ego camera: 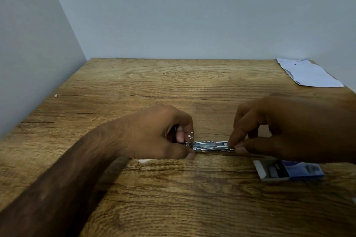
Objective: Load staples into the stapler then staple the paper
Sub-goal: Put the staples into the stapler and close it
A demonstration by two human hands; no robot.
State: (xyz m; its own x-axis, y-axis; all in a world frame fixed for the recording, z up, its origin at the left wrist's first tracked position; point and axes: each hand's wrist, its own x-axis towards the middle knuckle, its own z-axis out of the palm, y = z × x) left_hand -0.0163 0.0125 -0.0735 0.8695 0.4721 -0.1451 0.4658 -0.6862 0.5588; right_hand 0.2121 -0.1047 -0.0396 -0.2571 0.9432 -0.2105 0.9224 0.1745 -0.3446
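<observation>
Head view, the only one I have.

- Stapler (210, 145) lies flat on the table (173, 86), long axis left to right, between the two hands. Its bright metal channel faces up, so I judge it open for loading.
- Left hand (159, 134): fingers curled round the stapler's left end, thumb low along the near side. It grips and steadies.
- Right hand (289, 129): thumb and fingertips pressed together at the stapler's right end, pinching something small at the channel. I cannot tell whether that is a strip of staples or a part of the stapler.
- Box (300, 171), blue and white, drawer slid part out, sits just near-right of the stapler. I take it for the staple box; contents blurred.
- Paper (312, 75), folded white sheets, lies well beyond the stapler at the far right.

Handling, my judgement:
- Stapler is small, stiff metal, light, and likely to skid on the smooth wood, so one hand should pin the hinge end.
- A staple strip is brittle and snaps if bent. Hold it by its long sides and lay it level into the channel.
- Paper is thin and floppy. Take it by an edge, corner into the mouth.
</observation>
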